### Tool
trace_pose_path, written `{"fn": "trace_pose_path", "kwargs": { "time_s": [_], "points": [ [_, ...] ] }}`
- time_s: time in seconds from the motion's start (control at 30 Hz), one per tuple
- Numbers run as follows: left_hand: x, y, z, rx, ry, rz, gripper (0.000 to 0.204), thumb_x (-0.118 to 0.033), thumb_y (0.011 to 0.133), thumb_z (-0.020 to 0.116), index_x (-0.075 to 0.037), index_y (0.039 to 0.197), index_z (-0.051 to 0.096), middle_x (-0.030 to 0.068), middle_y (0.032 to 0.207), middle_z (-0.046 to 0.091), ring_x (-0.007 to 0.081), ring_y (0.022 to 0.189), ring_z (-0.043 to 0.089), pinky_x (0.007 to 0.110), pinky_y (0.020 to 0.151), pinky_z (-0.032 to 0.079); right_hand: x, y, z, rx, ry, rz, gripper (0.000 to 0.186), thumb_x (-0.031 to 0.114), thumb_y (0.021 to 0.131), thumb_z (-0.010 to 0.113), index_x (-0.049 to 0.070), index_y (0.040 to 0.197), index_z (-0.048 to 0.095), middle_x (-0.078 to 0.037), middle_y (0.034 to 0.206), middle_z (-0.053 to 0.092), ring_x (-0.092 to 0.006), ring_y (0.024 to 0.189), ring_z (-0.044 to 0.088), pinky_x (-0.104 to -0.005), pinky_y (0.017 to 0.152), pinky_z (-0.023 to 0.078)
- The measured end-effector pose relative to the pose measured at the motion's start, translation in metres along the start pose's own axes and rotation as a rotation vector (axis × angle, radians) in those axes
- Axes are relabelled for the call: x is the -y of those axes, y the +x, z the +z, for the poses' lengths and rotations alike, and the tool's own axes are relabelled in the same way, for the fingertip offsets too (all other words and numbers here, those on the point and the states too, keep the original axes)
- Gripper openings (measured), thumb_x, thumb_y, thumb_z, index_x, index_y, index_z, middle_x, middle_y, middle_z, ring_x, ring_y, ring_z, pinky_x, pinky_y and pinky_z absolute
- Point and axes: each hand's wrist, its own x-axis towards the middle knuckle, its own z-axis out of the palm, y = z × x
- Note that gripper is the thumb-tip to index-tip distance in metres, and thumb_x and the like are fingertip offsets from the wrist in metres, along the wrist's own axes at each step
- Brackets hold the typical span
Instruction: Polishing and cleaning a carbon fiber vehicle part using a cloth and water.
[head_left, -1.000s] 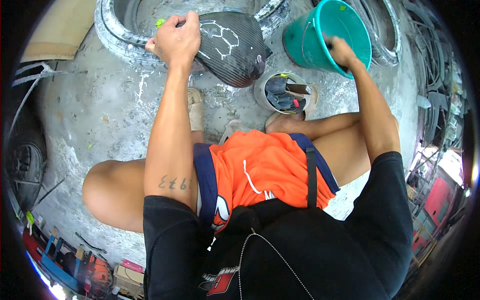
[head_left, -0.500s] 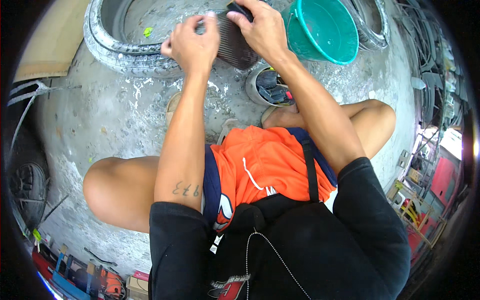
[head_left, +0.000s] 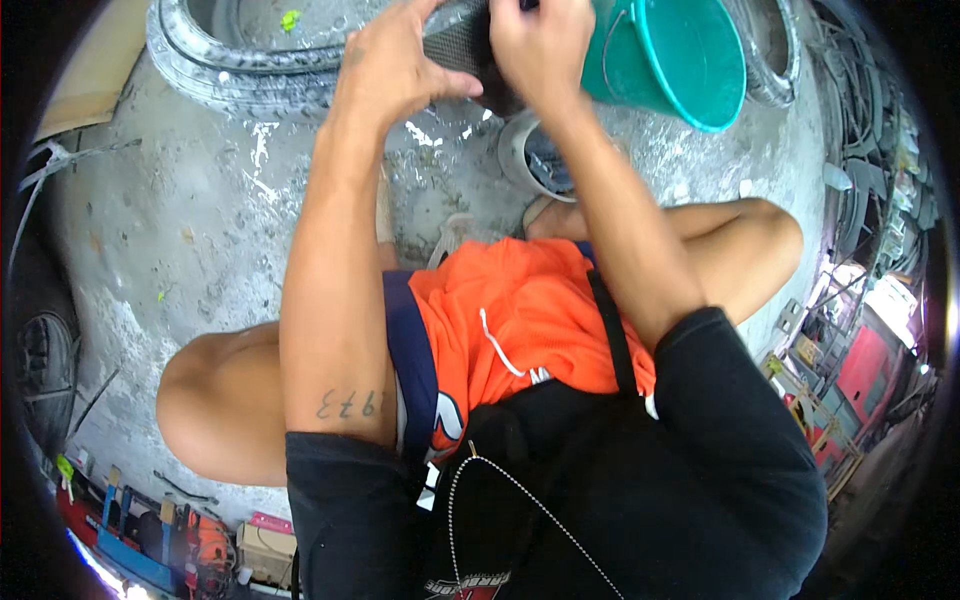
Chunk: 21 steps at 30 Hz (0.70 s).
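Note:
A dark panel (head_left: 460,48) with a fine ribbed or mesh-like surface is held up at the top middle; its upper part lies beyond the picture's edge. My right hand (head_left: 540,50) is closed at the panel's right side, with a bit of black showing between the fingers. On the other side, my left hand (head_left: 392,62) has its thumb stretched along the lower edge of the panel, wide of the fingers. Those fingertips are partly cut off. Behind lies a wet, foam-streaked tire (head_left: 240,92). A teal bucket (head_left: 650,80) stands beside my right hand.
Below my right wrist, a white tub (head_left: 515,152) holds dark items. Another tire (head_left: 775,60) lies past the bucket. A tan board (head_left: 85,75) is at the upper left, and a box (head_left: 265,550) sits among tools lower down. The concrete floor (head_left: 190,220) is wet.
My left hand has spread, its thumb now stretched over the panel's lower edge. Both hands and the panel sit higher in view. The bucket and tub appear shifted as the view turns.

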Motion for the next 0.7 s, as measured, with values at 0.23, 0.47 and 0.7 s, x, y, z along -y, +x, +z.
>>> {"fn": "trace_pose_path", "kwargs": {
  "time_s": [0.23, 0.47, 0.7],
  "points": [
    [0.025, -0.001, 0.027, 0.02, 0.024, -0.042, 0.097, -0.03, 0.053, 0.099, -0.013, 0.14, 0.061, 0.0183, 0.133, 0.067, 0.0355, 0.124, 0.063, 0.043, 0.107, 0.05, -0.033, -0.086, 0.004, -0.01, 0.108, -0.049, 0.053, 0.003, 0.086, 0.072, 0.007, 0.139, 0.065, -0.014, 0.086, 0.057, -0.0304, 0.083, 0.06, -0.0411, 0.08, 0.053],
    [0.016, 0.011, 0.021, -0.03, -0.022, 0.045, 0.096, -0.028, 0.055, 0.099, -0.005, 0.139, 0.06, 0.0193, 0.126, 0.07, 0.0327, 0.116, 0.069, 0.039, 0.101, 0.052, -0.039, -0.02, 0.005, -0.17, -0.079, -0.122, 0.03, 0.01, 0.086, 0.07, 0.003, 0.115, 0.071, -0.021, 0.094, 0.062, -0.0354, 0.083, 0.062, -0.0436, 0.074, 0.052],
    [0.006, 0.009, 0.012, -0.019, -0.055, -0.008, 0.095, -0.025, 0.056, 0.099, -0.006, 0.14, 0.06, 0.0178, 0.125, 0.071, 0.0304, 0.117, 0.068, 0.039, 0.102, 0.052, -0.034, 0.022, 0.003, -0.126, -0.029, 0.01, 0.037, 0.008, 0.09, 0.064, -0.004, 0.125, 0.068, -0.029, 0.106, 0.068, -0.0458, 0.103, 0.063, -0.05, 0.093, 0.05]
  ]
}}
